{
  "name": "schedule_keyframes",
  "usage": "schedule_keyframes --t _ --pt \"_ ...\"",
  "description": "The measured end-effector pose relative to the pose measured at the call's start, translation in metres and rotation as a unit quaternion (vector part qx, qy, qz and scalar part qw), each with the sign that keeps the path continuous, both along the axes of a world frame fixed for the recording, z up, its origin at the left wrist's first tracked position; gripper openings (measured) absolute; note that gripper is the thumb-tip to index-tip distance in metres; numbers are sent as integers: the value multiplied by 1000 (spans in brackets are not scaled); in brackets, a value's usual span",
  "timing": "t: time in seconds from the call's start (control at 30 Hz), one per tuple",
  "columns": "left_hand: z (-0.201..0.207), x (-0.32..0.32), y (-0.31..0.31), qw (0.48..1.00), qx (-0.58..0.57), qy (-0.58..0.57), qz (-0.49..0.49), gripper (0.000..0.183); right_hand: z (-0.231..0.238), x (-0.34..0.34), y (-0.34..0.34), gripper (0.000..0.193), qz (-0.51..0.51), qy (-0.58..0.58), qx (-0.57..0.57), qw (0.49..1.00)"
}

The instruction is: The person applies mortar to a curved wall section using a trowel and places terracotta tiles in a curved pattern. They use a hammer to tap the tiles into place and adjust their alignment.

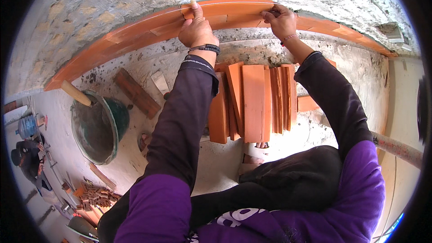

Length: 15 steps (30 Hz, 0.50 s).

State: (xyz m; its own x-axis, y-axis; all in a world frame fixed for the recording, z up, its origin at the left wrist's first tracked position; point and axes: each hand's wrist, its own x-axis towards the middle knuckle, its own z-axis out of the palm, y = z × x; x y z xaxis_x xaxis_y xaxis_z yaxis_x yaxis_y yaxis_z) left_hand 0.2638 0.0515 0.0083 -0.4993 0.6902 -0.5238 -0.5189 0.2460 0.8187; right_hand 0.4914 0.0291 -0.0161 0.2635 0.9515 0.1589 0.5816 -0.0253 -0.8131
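Observation:
A long terracotta tile [238, 7] lies at the top of a low course of terracotta tiles [130, 33] along the wall. My left hand [197, 30] is closed on the tile near its left end, thumb up at the top edge and the other fingers mostly hidden. At the right end, my right hand [281, 20] grips the same tile with bent fingers. A thin pale string runs along the top edge, passing close to both hands. Below my hands, several loose terracotta tiles [253, 103] stand in a leaning row on the floor.
A dark green bucket [112, 128] with grey mortar stands left, a wooden handle [75, 93] across its rim. A brown wood piece [136, 92] lies nearby. Broken tile pieces [96, 198] are heaped lower left. Another person [31, 166] is at far left. A pole [398, 148] juts in at right.

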Motion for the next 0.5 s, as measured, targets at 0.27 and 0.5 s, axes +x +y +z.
schedule_keyframes --t 0.27,0.5 --pt "21 -1 -9 996 -14 -51 -66 66 -1 1 4 19 -20 9 4 1000" --pt "18 -1 -7 997 -6 -46 -61 67 -2 1 3 22 -14 -28 24 999"
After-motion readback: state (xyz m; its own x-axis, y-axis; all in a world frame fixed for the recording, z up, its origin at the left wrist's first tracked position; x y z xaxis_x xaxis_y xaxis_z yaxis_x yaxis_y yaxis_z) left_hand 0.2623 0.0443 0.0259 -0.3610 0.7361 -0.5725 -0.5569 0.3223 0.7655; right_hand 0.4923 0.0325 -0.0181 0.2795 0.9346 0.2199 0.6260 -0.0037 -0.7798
